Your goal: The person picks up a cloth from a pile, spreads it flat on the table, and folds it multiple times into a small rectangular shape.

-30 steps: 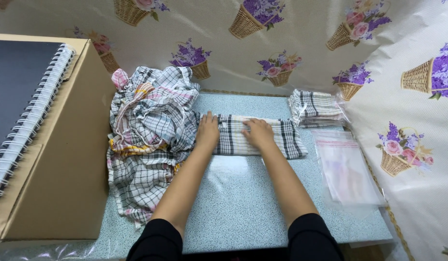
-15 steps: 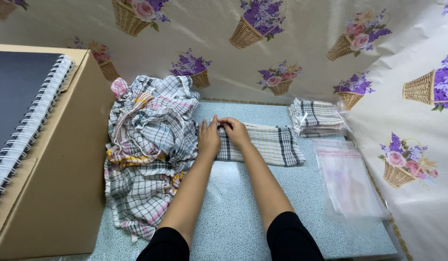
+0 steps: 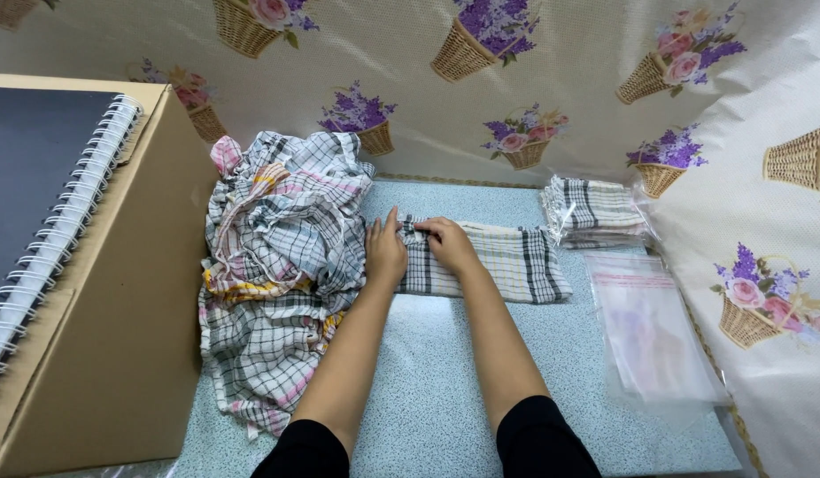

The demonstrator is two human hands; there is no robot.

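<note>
Folded checked cloth (image 3: 490,259) at frame centre — my left hand (image 3: 385,253) lies flat, right hand (image 3: 449,245) pinches its left end; I'd keep edges aligned.

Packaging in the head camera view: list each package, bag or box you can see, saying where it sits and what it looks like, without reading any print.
Cardboard box: left edge, large, plain brown, spiral notebook on top.
Empty clear bags: flat stack on the table's right side, transparent, a pink strip along the top.
Bagged cloths: back right by the flowered wall, clear wrap over folded checked cloths.
</note>
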